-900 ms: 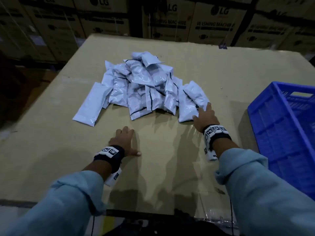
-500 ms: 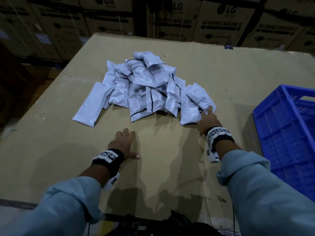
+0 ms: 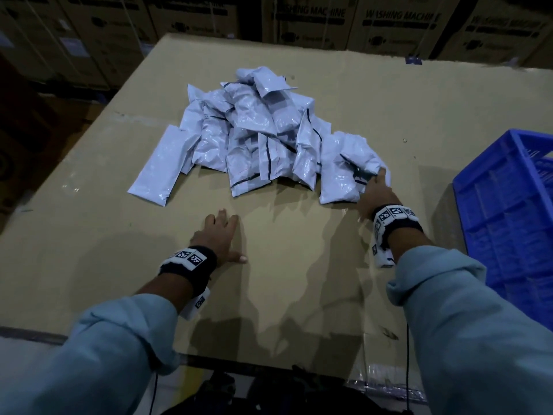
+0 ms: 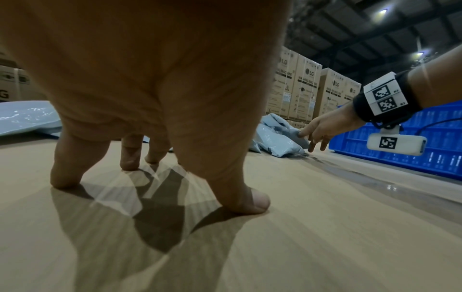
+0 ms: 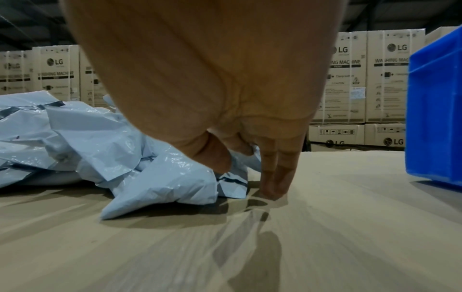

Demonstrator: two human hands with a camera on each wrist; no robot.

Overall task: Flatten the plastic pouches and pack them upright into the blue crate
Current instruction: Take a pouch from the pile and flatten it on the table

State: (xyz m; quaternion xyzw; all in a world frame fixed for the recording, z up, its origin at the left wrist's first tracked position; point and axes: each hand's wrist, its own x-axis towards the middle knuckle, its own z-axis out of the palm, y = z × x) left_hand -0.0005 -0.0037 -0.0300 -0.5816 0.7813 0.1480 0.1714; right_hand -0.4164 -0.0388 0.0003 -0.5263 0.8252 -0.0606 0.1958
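A: While the right hand (image 3: 375,193) is reached out to the near right edge of the pile of pouches (image 3: 257,136), the first pick is judged to be just starting. Thumb and forefinger are seen closing on the rightmost pouch (image 5: 160,177) in a pinch; the remaining fingertips (image 5: 275,185) are planted on the worktop (image 3: 299,265) beside it.

B: Left hand (image 3: 220,235)?

A: Spread, fingertips and thumb braced on bare worktop, well short of the pile. Nothing is held by it.

B: Crate?

A: Blue crate (image 3: 502,223) is set at the right edge of the worktop, near the right arm. Its inside is only partly shown; no pouches can be made out in it.

B: How is the pick best handled?

A: The pouch is crumpled and lies against its neighbour, so a single layer of film is best avoided; the whole edge is better taken. It should be drawn toward the open worktop between the hands, clear of the heap, so the neighbours are not dragged along.

B: Then?

A: It is best laid flat there and pressed by the free left palm, air and creases being pushed out toward one end. Only once flat should it be stood on edge in the crate, against a wall, or it is likely to slump.
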